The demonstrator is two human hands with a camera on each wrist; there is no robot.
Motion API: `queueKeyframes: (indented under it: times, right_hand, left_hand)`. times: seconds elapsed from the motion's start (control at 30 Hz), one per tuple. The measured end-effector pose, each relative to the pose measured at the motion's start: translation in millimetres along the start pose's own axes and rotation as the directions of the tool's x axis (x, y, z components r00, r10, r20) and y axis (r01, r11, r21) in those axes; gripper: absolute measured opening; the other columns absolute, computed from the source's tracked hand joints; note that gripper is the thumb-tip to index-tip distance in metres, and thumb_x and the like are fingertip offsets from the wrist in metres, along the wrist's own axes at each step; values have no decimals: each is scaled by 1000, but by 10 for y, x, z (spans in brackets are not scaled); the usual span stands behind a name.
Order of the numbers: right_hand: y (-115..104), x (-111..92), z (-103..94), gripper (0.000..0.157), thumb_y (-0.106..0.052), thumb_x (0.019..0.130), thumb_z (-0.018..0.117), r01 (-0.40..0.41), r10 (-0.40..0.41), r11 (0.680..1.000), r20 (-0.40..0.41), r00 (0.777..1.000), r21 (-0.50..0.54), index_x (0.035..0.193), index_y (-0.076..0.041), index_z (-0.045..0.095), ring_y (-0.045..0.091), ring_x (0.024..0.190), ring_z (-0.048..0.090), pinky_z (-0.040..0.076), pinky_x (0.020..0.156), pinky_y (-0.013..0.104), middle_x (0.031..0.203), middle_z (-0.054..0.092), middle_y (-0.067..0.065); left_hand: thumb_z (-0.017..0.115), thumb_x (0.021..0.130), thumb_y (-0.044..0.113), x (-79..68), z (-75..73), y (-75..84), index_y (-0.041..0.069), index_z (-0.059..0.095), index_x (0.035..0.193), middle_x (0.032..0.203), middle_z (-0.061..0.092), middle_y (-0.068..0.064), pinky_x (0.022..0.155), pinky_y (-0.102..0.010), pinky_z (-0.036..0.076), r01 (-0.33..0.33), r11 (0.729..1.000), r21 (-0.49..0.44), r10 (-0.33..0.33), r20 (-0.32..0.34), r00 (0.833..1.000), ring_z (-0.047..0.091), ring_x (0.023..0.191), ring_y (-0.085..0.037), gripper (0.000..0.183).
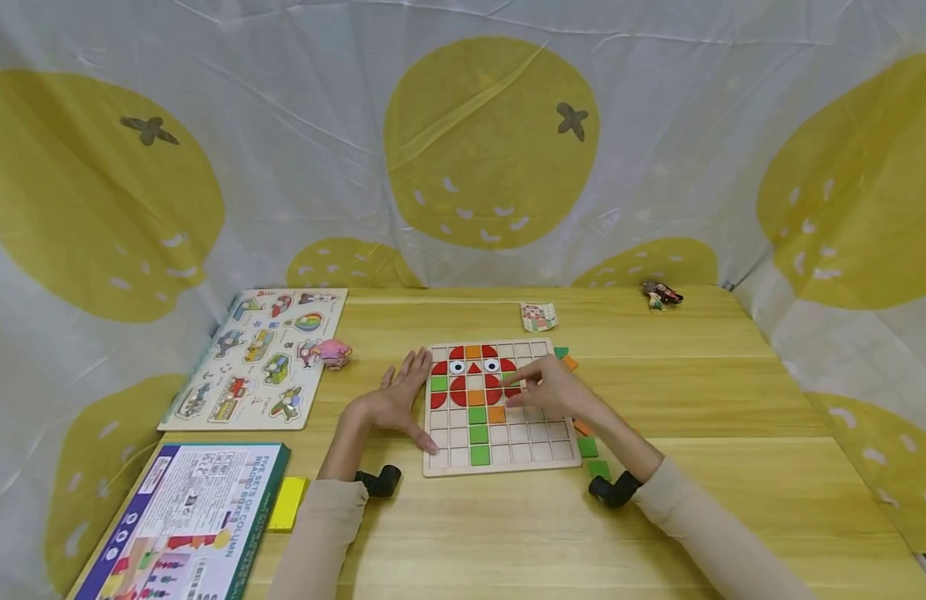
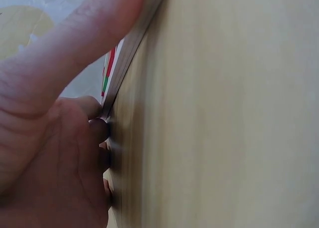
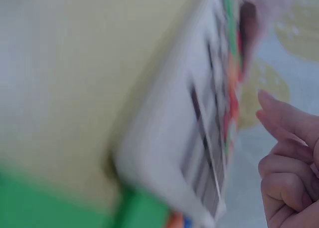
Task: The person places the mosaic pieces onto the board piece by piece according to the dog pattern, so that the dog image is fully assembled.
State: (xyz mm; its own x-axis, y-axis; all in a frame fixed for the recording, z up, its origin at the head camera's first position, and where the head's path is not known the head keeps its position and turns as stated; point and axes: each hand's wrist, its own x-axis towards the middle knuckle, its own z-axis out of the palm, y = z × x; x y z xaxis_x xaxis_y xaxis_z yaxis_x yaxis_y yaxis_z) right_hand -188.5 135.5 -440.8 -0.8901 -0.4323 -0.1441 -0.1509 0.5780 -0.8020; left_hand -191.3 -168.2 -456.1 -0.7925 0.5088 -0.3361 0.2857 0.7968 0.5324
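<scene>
A wooden grid board point(image 1: 533, 454) lies in the middle of the table, its upper left cells filled with red, orange, green and eye-marked tiles. A column of green tiles point(image 1: 478, 433) runs down to the lower edge. My left hand point(image 1: 391, 408) rests along the board's left side with fingers spread, the thumb on its lower left corner. Over the tiled part hovers my right hand point(image 1: 548, 387), index finger and thumb extended with a gap between them, the other fingers curled. In the right wrist view no piece shows between those fingertips point(image 3: 266, 97).
Loose green tiles point(image 1: 588, 447) and orange ones lie along the board's right side. Behind it is a small pattern card point(image 1: 538, 317). To the left are a picture puzzle board point(image 1: 282, 400), a pink toy point(image 1: 333, 353), a box point(image 1: 200, 500) and a yellow block point(image 1: 287, 504). Small figures point(image 1: 661, 296) stand far right.
</scene>
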Motion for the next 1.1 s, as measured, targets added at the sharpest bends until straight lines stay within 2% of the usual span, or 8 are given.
queueKeyframes:
  times: [0.17,0.3,0.37,0.53,0.67,0.83,0.9,1.1]
  right_hand:
    - [303,-57,-500,31,-19,81,78,-94,97,995,-143,985,30,111,-11,74,12,49,24,22,46,23,53,29,-5]
    - [567,-52,-724,37,-18,78,80,-194,202,979,-158,967,64,112,-7,72,12,48,22,24,47,25,52,27,-5]
    - [645,-27,-763,40,-21,75,83,-224,228,973,-146,963,48,111,-7,72,12,53,29,30,51,25,60,39,-8]
    - [711,61,-744,43,-23,72,86,-259,265,964,-105,958,64,108,-5,71,12,60,40,37,57,26,67,58,-6]
    - [730,91,-736,36,-20,73,84,-264,268,963,-106,958,49,104,-6,71,12,53,38,36,55,26,52,51,-6]
    - [744,1,-786,31,-22,76,82,-208,202,976,-91,975,-65,100,-5,72,13,55,31,29,54,26,55,36,-6]
    - [703,-58,-776,31,-22,78,81,-176,172,983,-66,983,-57,101,-5,72,12,56,29,27,53,25,57,33,-5]
    - [373,-187,-458,24,-22,78,81,-72,72,997,19,997,13,99,-13,75,13,54,26,26,52,23,58,28,-2]
  left_hand:
    - [89,55,52,-7,3,-2,10,-11,154,162,-18,-10,121,-57,-7,-7,1000,-9,7,2,1000,-19,150,-30,148]
    - [89,55,52,-11,3,-9,10,-12,154,162,-18,-9,121,-57,-7,-1,1000,-9,1,1,1000,-19,150,-29,148]
    - [89,55,52,-13,2,-12,10,-12,154,162,-18,-9,121,-57,-7,0,1000,-5,0,-1,1000,-19,150,-29,148]
    - [89,55,53,-16,-2,-7,10,-12,154,162,-18,-10,121,-57,-7,-7,1000,0,7,-1,1000,-19,150,-30,148]
    - [89,55,53,-12,-2,-5,9,-12,154,162,-18,-10,120,-57,-7,-13,1000,0,13,-3,1000,-19,150,-30,148]
    - [89,55,53,8,20,-5,10,-12,154,162,-19,-9,121,-57,-8,-14,1000,-7,14,3,1000,-19,150,-29,149]
    - [89,55,53,12,25,-3,10,-13,154,162,-19,-9,121,-56,-8,-11,1000,-10,11,8,1000,-20,150,-29,149]
    - [90,54,52,2,16,2,9,-11,154,162,-17,-10,121,-57,-7,-2,1000,-14,2,-3,1000,-18,150,-30,149]
